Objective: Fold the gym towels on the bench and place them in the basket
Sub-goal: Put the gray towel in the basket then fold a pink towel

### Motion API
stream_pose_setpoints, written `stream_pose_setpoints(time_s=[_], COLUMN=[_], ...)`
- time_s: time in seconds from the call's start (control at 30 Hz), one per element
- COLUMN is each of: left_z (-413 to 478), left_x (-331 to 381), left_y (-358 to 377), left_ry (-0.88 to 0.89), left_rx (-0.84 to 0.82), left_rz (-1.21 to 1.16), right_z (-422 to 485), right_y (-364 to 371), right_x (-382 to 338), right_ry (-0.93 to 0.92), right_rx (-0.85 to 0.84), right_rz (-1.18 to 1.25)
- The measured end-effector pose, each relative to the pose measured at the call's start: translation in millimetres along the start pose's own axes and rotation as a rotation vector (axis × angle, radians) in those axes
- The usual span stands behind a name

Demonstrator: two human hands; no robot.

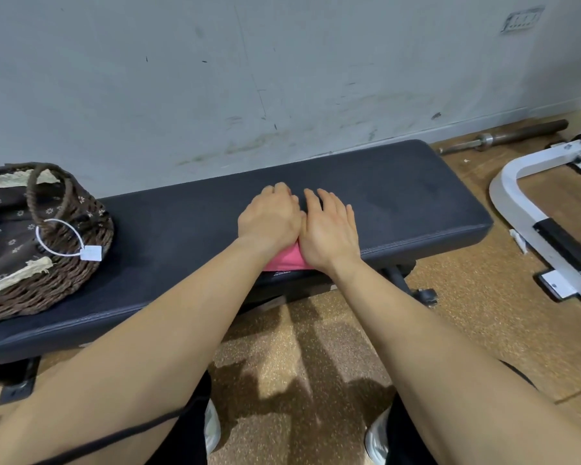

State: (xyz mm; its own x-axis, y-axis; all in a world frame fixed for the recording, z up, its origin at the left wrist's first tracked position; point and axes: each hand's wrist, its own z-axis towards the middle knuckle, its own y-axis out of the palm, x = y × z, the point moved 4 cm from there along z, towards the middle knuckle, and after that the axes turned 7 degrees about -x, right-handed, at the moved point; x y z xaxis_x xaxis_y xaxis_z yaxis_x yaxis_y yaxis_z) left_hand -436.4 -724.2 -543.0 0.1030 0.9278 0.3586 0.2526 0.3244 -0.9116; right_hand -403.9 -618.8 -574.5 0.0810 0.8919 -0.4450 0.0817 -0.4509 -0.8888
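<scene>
1. Head view, the task's thing. A pink towel (286, 258) lies on the dark padded surface (399, 196), at its near edge and about midway along. Only a small strip shows between the wrists. The rest is covered, so the number of folds cannot be told.
2. Head view, the grips. The left grip (269, 218) and the right grip (329, 229) rest side by side on the towel, touching each other. The right grip is released, its fingers (336, 203) flat and stretched toward the wall. The left grip's fingers bend down at the far end; whether they pinch cloth cannot be told.
3. Head view, the destination. The wicker basket (64, 280) stands on the left end of the same surface, well apart from the towel.
4. Step in hand (judged): pressing the fold flat. To do this well, both palms should bear down evenly and sweep outward, so that the crease sets and the edges line up.
5. Caution (judged): the towel sits at the near edge, so pressure toward the body may drag it off. The bundle is best lifted from both sides, so that it does not unfold on the way to the basket.
</scene>
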Motion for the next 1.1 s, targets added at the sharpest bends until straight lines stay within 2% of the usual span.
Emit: stream_pose_setpoints(time_s=[0.1,0.27,0.33,0.5,0.6,0.77,0.93,1.0,1.1], left_z=[-0.8,-0.2,-1.6,-1.7,0.1,0.3,-12.6,-21.9,-34.6], left_x=[-6.3,-9.0,-7.9,-4.7,-6.5,-6.8,-8.6,-12.6,-25.0], left_y=[16.2,22.0,23.3,24.5,26.9,24.7,12.1,8.2,7.7], left_ry=[0.057,0.029,0.024,-0.023,-0.033,-0.025,0.145,0.237,0.343], left_rx=[0.120,0.233,0.250,0.194,0.173,0.151,0.141,0.106,0.026], left_rz=[0.171,0.201,0.255,0.318,0.330,0.273,-0.029,-0.029,0.106], right_z=[-0.1,3.6,7.2,7.7,2.6,-1.6,-3.8,-5.3,-11.3], right_y=[-3.7,-17.0,-23.7,-15.3,-6.0,-7.0,-7.6,-8.6,-12.3], right_x=[3.5,12.8,12.9,17.8,14.6,13.1,10.5,12.4,12.7], right_ry=[-0.017,0.066,0.076,0.124,0.068,0.084,0.057,0.011,-0.113], right_rx=[0.019,0.047,0.032,0.011,0.094,0.156,0.207,0.234,0.246], right_rz=[0.139,0.539,0.423,-0.089,-0.248,-0.326,-0.290,-0.205,-0.102])
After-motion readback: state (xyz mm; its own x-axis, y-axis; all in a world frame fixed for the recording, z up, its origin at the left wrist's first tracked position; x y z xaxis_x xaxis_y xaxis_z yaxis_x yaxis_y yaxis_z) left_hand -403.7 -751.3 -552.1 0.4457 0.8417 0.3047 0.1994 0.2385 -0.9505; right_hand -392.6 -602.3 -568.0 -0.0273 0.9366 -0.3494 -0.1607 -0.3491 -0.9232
